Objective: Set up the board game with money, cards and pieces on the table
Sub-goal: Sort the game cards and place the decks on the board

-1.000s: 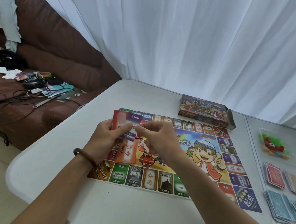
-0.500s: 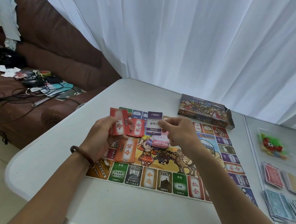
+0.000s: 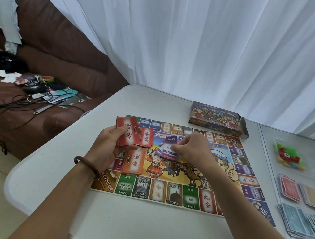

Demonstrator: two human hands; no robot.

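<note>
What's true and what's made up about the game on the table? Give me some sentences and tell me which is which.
1. The left hand holds red cards. True.
2. The right hand has an empty grip. False: it pinches purple cards.
3. The game box sits on the board. False: it lies on the table, beyond the board.
4. Orange cards lie on the board. True.
5. Coloured paper piles lie right of the board. True.

We see the board [image 3: 158, 191] of glossy printed paper on a smooth white table [image 3: 127, 233], plastic by its look; the red cards [image 3: 128, 133] are thin coated card; the box [image 3: 215, 118] printed cardboard; the curtain [image 3: 201, 33] sheer cloth; the sofa [image 3: 59, 52] brown leather, dully shiny; the bracelet [image 3: 84, 163] polished wood.
</note>
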